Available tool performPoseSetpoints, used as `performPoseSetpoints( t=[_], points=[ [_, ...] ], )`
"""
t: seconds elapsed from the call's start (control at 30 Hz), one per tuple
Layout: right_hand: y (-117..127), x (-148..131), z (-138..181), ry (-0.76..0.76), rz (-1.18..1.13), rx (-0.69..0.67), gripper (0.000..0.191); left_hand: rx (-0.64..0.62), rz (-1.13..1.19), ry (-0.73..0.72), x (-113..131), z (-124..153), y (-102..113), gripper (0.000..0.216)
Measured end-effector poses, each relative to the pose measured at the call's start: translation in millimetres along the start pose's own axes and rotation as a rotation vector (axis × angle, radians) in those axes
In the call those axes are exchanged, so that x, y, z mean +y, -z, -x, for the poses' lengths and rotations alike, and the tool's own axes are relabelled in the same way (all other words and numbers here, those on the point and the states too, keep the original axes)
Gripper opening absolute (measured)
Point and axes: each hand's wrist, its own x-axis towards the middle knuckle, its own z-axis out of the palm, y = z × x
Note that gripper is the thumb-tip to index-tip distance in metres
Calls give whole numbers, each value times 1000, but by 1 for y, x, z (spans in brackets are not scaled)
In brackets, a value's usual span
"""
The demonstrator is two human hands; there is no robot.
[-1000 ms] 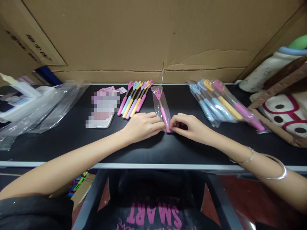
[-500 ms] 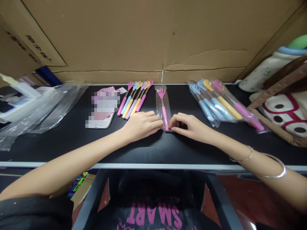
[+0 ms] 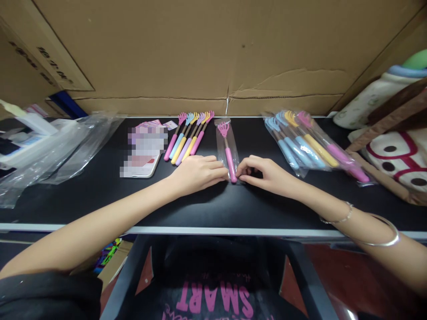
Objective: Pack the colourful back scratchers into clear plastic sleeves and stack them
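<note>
While both hands meet at the middle of the tabletop (image 3: 200, 204), the left hand (image 3: 197, 174) and the right hand (image 3: 267, 174) close on the near end of a clear bag (image 3: 220, 142) from either side. Left grip: fingertips together, pressed onto the bag's near left corner. Right grip: thumb and forefinger pinched shut on the near right corner, the other fingers curled under. Inside the bag lies a pink scratcher (image 3: 230, 162), handle toward the person and claw head pointing far. It lies flat on the tabletop, its near end between the two hands. Left of it lies a row of loose scratchers (image 3: 188, 137), with pink, blue, yellow and purple handles side by side, and a phone (image 3: 143, 149) just left of them. Further left sits a heap of clear plastic (image 3: 63, 149). Right of the bag, well apart, sits a pile of bagged scratchers (image 3: 310, 144). Cardboard (image 3: 213, 53) walls off the far edge. Two bangles (image 3: 376, 235) ring the right wrist.
</note>
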Motion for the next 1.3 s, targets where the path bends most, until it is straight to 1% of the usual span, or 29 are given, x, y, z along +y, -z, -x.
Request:
performPoseSetpoints(
  t=[0.23,0.37,0.5,0.77,1.0,1.17,1.3],
  points=[
    [-1,-1,1,-5,19,4,10,-51,6,20,0,1,2,24],
    [-2,2,2,-17,46,8,12,-33,-14,33,1,1,2,22],
    [-1,2,4,-18,126,7,15,-31,-13,38,2,0,4,19],
    [8,-2,9,106,324,-35,17,-55,17,61,2,-1,8,16],
    [11,-3,10,157,330,-64,17,-48,27,70,2,-1,9,15],
    [12,-3,10,143,345,-73,19,-41,5,70,1,-1,9,18],
    [12,-3,10,122,351,-77,22,9,-77,90,2,-2,8,25]
  ],
)
